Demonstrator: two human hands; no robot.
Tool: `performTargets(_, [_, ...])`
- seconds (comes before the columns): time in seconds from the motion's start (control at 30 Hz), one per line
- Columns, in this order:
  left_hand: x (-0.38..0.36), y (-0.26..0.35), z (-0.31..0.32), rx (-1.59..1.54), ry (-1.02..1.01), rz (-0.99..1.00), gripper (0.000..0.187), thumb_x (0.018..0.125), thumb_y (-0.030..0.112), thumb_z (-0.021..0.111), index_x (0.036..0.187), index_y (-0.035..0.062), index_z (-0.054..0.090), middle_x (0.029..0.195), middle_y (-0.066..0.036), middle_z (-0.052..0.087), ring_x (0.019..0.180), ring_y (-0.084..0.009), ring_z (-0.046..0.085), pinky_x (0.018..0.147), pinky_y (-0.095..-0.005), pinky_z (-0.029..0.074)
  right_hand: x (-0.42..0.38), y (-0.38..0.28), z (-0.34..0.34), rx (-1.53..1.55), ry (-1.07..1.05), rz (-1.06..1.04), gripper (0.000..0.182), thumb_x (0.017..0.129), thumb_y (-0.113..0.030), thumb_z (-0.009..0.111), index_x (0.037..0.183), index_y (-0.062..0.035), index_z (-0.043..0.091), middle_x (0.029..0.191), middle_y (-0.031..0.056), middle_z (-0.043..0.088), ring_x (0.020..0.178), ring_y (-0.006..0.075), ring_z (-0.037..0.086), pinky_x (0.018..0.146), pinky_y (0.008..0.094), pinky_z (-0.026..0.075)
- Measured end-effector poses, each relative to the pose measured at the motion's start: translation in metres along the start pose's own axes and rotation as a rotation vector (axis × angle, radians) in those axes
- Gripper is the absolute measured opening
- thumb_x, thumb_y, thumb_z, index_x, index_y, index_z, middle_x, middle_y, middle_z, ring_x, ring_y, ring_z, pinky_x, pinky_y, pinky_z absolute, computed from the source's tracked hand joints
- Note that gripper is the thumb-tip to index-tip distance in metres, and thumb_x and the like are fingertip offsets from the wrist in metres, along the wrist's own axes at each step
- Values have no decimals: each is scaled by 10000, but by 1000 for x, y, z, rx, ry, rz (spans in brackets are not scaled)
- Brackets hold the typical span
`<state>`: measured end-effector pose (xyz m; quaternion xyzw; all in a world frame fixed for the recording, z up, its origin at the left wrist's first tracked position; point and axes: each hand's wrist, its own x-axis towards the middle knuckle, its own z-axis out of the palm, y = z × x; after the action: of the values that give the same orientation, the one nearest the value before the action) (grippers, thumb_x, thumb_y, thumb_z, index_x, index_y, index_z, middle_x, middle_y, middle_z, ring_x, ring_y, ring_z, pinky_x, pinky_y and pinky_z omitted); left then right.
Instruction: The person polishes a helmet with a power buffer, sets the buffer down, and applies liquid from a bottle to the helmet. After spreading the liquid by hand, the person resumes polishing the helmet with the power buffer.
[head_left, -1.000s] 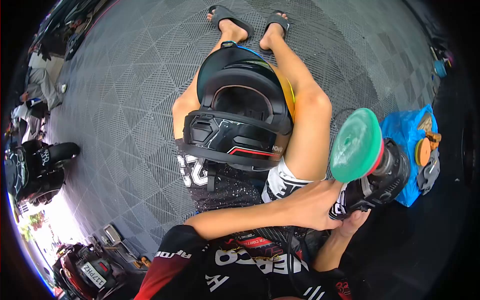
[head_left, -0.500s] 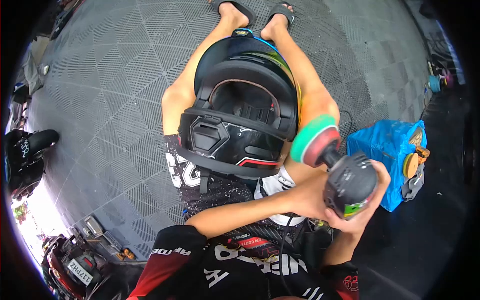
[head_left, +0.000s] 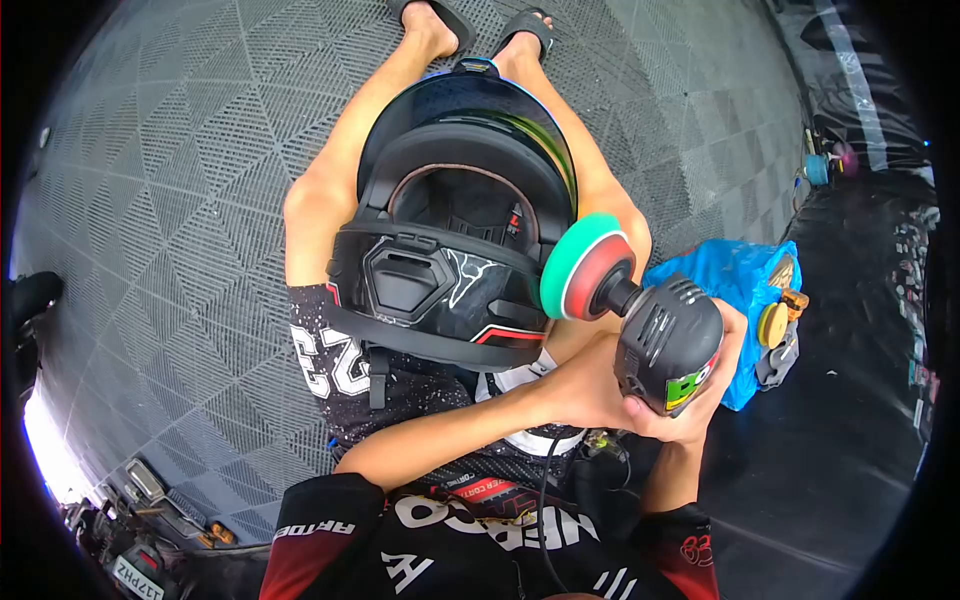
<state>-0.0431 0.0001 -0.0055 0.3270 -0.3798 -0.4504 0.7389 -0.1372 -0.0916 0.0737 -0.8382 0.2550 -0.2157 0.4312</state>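
A black full-face motorcycle helmet (head_left: 425, 285) rests on my lap between the thighs, opening facing up and its dark tinted visor (head_left: 440, 95) toward my feet. Both hands grip a black polisher (head_left: 665, 345) just right of it. My right hand (head_left: 705, 395) wraps the polisher body from the right, thumb across the near side. From the left, my left hand (head_left: 597, 385) closes against the same body, its fingers mostly hidden behind it. The polisher's green foam pad (head_left: 565, 270) on a red backing plate overlaps the right edge of the helmet's chin bar in this view.
A blue plastic bag (head_left: 745, 385) stands right of my knee, with a yellow round pad (head_left: 772, 325) beside it. The polisher's cord (head_left: 545, 490) runs down my front. Grey textured tiles (head_left: 220, 220) cover the floor; motorcycle parts with a number plate (head_left: 138, 578) sit at lower left.
The polisher has turned and moved left, bringing its pad up to the helmet's right edge. The whole view has shifted, so helmet and legs appear further left. Both hands keep their grip.
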Motion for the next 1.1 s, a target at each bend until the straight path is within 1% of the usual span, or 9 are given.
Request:
performTargets(0.13, [4, 5, -1, 34, -11, 40, 408, 719, 180, 788, 1044, -5, 625, 956, -95, 697, 871, -177, 660, 787, -339, 526, 12, -10, -4, -43, -44, 7, 999, 471, -311, 909, 1260, 49, 413, 1163, 122, 478, 1064, 212, 554, 934, 342, 462])
performTargets(0.27, [10, 12, -2, -55, 3, 28, 454, 716, 172, 799, 1088, -1, 603, 1029, -102, 673, 943, -183, 644, 825, -343, 517, 25, -20, -7, -111, -85, -23, 1010, 462, -313, 911, 1259, 52, 410, 1164, 120, 462, 1077, 216, 541, 944, 339, 451])
performTargets(0.53, [11, 27, -3, -126, 55, 71, 527, 712, 166, 819, 1145, 0, 570, 1084, -108, 630, 1025, -202, 617, 874, -365, 498, 43, -45, -2, -109, -156, -24, 1004, 465, -296, 907, 1261, 57, 407, 1169, 123, 461, 1072, 216, 545, 942, 333, 457])
performTargets(0.6, [11, 30, -4, -140, 39, 45, 577, 711, 167, 826, 1188, 3, 545, 1124, -117, 612, 1068, -206, 601, 894, -369, 490, 46, -51, 0, -118, -167, -22, 1002, 466, -289, 906, 1262, 59, 406, 1171, 125, 465, 1073, 216, 547, 943, 332, 458])
performTargets(0.7, [12, 29, -4, -103, 48, 63, 613, 711, 170, 829, 1217, 4, 526, 1155, -120, 601, 1095, -207, 592, 905, -371, 488, 54, -62, 4, -99, -185, -14, 993, 468, -269, 903, 1263, 62, 408, 1172, 129, 473, 1071, 214, 554, 938, 327, 464])
performTargets(0.77, [13, 36, -7, -141, 50, 37, 625, 711, 175, 831, 1225, 4, 520, 1163, -119, 596, 1102, -208, 589, 912, -372, 488, 58, -66, 3, -185, -216, -42, 986, 474, -255, 901, 1266, 66, 408, 1180, 132, 480, 1072, 211, 561, 940, 322, 466])
performTargets(0.9, [14, 44, -11, -215, 55, 34, 630, 707, 179, 834, 1226, 6, 521, 1161, -113, 597, 1099, -209, 591, 921, -377, 491, 65, -76, 9, -207, -251, -80, 984, 482, -250, 899, 1271, 69, 406, 1181, 134, 483, 1074, 209, 562, 943, 322, 467])
performTargets(1.0, [14, 48, -14, -177, 31, 0, 625, 706, 178, 835, 1223, 6, 527, 1151, -110, 605, 1089, -210, 600, 913, -376, 497, 71, -84, 15, -137, -239, -13, 983, 489, -244, 900, 1275, 73, 401, 1177, 135, 492, 1075, 209, 569, 945, 323, 473])
performTargets(1.1, [13, 55, -18, -211, 66, 17, 618, 707, 174, 834, 1220, 8, 532, 1146, -108, 612, 1082, -210, 607, 907, -371, 503, 78, -92, 19, -212, -274, -68, 983, 492, -229, 905, 1278, 70, 396, 1171, 137, 498, 1074, 211, 579, 941, 323, 482])
